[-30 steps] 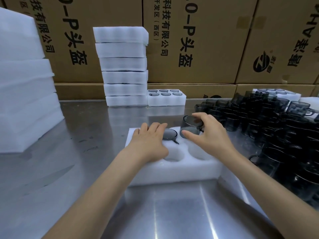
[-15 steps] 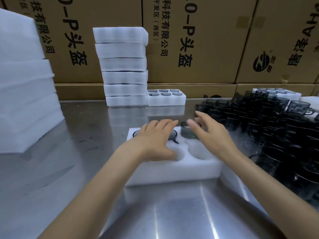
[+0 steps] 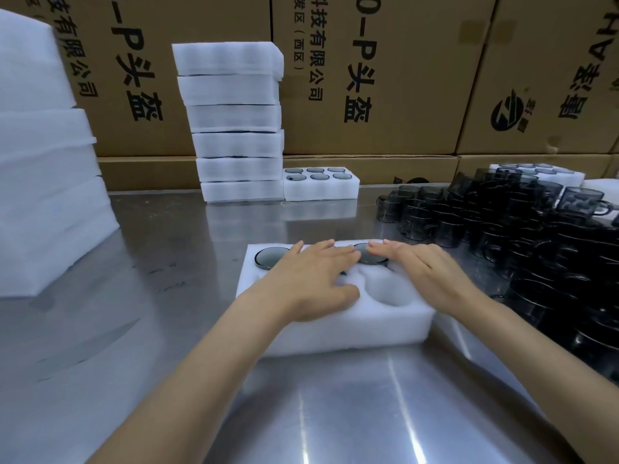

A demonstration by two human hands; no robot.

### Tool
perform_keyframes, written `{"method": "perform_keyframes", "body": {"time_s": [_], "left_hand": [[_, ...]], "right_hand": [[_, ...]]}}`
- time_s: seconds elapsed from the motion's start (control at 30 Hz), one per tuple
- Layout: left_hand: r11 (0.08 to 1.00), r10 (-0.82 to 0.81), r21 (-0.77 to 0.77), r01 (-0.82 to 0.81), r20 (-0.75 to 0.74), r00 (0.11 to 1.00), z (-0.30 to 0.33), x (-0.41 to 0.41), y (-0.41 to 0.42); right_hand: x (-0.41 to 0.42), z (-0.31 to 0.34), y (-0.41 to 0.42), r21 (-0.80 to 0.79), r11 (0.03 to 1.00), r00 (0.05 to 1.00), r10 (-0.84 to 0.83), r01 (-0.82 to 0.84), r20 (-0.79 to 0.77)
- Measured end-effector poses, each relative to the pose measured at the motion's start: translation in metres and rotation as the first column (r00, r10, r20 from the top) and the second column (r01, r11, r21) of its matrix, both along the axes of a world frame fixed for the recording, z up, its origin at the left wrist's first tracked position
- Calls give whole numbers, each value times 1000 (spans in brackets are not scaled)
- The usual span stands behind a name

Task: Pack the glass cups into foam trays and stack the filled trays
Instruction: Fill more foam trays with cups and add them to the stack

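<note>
Head view: both hands, left hand and right hand, lie flat with straight fingers on the foam tray (back row filled). Front pockets gape empty; loose glass cups wait beside.

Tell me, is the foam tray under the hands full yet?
Not full: the foam tray shows an empty pocket near the front; cups fill the back row.

Tray front-ctr; cups right; tray stack behind.
</note>
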State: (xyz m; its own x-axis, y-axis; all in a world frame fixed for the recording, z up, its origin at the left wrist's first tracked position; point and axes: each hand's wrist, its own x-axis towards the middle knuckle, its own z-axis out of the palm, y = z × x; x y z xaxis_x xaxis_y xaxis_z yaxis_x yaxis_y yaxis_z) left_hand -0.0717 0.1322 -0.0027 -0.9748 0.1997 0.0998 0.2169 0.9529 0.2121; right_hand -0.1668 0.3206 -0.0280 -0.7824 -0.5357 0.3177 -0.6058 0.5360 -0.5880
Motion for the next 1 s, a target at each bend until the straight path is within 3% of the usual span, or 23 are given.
{"method": "perform_keyframes", "body": {"time_s": [0.1,0.27,0.4,0.6,0.8,1.0], "left_hand": [[998,0,60,0,-2,1000,-1,1,-1],[991,21,136,-18,-16,1000,-5,2,-2],[977,37,212,-25,-50,998,-4,3,-1],[929,55,369,-20,-84,995,-4,2,-3],[933,70,358,-30,-98,993,-7,-2,-4],[905,126,419,-68,-114,985,-3,-3,-8]], "right_hand": [[0,-4,-1,-61,998,999,20,-17,42],[-6,-21,-6,-349,929,984,-65,120,166],[-32,-31,-9,-283,920,948,-205,271,242],[-66,-28,-22,-165,887,901,-413,431,134],[-90,-28,-25,-61,821,823,-567,568,40],[-86,-27,-23,-87,787,779,-617,611,-111]]}}
